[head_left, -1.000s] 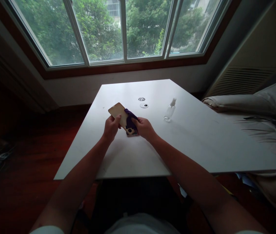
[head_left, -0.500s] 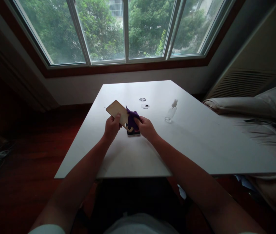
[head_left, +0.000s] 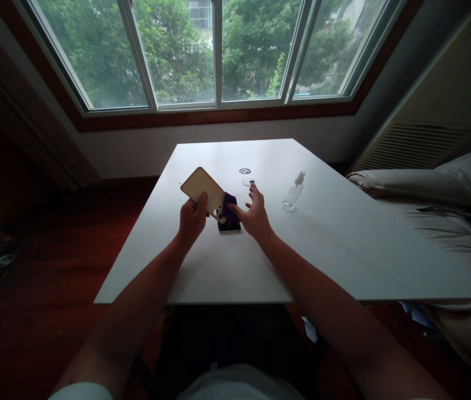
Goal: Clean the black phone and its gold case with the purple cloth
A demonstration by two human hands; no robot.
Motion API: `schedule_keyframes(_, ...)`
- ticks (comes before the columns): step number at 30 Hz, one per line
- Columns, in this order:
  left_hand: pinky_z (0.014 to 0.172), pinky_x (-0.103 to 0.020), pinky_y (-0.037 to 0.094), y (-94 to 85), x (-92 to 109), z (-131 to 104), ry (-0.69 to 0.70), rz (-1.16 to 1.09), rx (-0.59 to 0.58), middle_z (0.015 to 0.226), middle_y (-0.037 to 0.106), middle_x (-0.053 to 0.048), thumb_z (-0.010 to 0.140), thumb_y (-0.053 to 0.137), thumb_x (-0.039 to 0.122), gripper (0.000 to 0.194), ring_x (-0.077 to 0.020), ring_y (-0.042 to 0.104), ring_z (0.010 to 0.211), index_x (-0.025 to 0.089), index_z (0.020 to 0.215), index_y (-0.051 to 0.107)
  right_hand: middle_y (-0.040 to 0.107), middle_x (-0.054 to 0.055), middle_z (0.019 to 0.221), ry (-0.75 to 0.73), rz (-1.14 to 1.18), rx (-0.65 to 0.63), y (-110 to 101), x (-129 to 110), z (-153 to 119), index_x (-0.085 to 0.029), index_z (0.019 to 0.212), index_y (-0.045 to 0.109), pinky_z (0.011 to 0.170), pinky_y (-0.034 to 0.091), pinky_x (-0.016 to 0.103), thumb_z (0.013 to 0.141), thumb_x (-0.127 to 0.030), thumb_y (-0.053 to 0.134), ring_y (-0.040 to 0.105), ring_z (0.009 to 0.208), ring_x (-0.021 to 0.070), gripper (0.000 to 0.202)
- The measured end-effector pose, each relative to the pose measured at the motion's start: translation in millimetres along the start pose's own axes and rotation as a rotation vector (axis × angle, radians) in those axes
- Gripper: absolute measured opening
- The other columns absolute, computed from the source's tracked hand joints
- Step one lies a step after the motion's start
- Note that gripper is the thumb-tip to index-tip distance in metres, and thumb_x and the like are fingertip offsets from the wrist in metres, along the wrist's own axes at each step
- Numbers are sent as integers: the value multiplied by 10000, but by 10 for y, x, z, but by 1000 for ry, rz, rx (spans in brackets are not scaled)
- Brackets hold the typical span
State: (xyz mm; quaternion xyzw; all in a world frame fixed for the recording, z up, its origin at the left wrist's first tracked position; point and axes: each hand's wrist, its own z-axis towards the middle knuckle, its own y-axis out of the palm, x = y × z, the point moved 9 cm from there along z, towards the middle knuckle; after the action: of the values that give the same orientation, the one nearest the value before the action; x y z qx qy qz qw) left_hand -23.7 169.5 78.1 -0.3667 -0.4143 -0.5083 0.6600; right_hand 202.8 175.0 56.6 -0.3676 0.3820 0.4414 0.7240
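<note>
A tan phone case with camera cutouts is tilted above the table, gripped between the thumb and fingers of my left hand. Against the case's lower right end lies a dark purple cloth. My right hand has several fingers raised and spread, while its thumb side touches the cloth; whether it pinches the cloth is hard to make out. Beneath them a dark phone rests on the white table, partly covered by the cloth and case.
On the white table, a clear spray bottle stands to the right. Two small round items, one patterned and one pale, lie behind my hands. A beige padded seat borders the right side.
The fingers of my right hand have spread and lifted from the cloth. The cloth looks more bunched and lower beside the case. My left hand still holds the case, tilted slightly differently.
</note>
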Motion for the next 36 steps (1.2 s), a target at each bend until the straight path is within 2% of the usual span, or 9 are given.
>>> schedule_keyframes(3, 434, -228, 387, 16, 8, -1, -9, -50, -16, 526, 559, -1, 931, 574, 620, 503, -128, 540, 480, 176, 696, 572, 513, 114, 1484, -111, -9, -53, 17, -151, -14, -249, 1391, 582, 1111, 473, 482, 808, -429, 756, 471, 1390, 298, 635)
schedule_keyframes(6, 425, -222, 374, 32, 31, 1, -4, -96, -35, 518, 541, 6, 938, 575, 608, 496, -117, 514, 471, 178, 693, 554, 689, 71, 1264, -53, 147, -213, 158, -170, -41, -241, 1249, 688, 1057, 519, 460, 867, -391, 695, 637, 1189, 256, 410)
schedule_keyframes(9, 417, -216, 359, 23, 43, 6, 4, -110, -28, 506, 522, 17, 936, 587, 598, 488, -107, 488, 459, 179, 690, 548, 745, 53, 1139, 87, 346, -332, 296, -102, -81, -228, 1224, 702, 975, 572, 429, 843, -384, 727, 704, 1029, 233, 412)
schedule_keyframes(13, 402, -214, 346, 31, 12, 9, -18, -124, -30, 497, 509, 24, 918, 609, 603, 483, -103, 472, 446, 179, 695, 549, 770, 56, 1011, 246, 484, -404, 385, -20, -129, -194, 1086, 730, 854, 617, 382, 798, -427, 785, 732, 877, 215, 375)
schedule_keyframes(18, 396, -213, 343, 68, 6, 4, -29, -144, -45, 492, 503, 25, 912, 616, 600, 481, -104, 469, 440, 182, 686, 539, 759, 64, 829, 366, 491, -412, 411, 30, -164, -168, 925, 692, 592, 615, 305, 785, -516, 790, 717, 669, 196, 388)
schedule_keyframes(21, 397, -212, 343, 68, -2, 6, -43, -148, -33, 509, 502, 28, 906, 627, 587, 462, -103, 460, 446, 181, 700, 546, 750, 62, 792, 415, 470, -452, 461, 55, -202, -174, 917, 675, 488, 584, 295, 805, -530, 764, 711, 622, 210, 383)
schedule_keyframes(28, 512, -223, 419, 39, -48, 25, -32, -159, -8, 688, 615, -20, 885, 651, 576, 431, -138, 551, 604, 152, 809, 650, 774, 70, 935, 417, 553, -625, 547, 48, -263, -160, 1041, 719, 784, 642, 372, 752, -367, 837, 747, 814, 220, 374)
schedule_keyframes(32, 555, -229, 427, 28, -38, 21, -13, -125, -9, 709, 620, -24, 899, 632, 569, 425, -148, 563, 644, 159, 790, 644, 773, 104, 1015, 418, 579, -741, 557, 5, -301, -149, 1075, 743, 835, 636, 424, 677, -371, 898, 750, 870, 255, 482)
schedule_keyframes(36, 560, -233, 431, 24, -7, 1, -6, -85, -12, 704, 621, -20, 907, 615, 565, 418, -150, 564, 638, 166, 786, 638, 779, 95, 968, 390, 548, -727, 542, -3, -284, -144, 1003, 763, 833, 630, 387, 640, -393, 918, 750, 855, 239, 467)
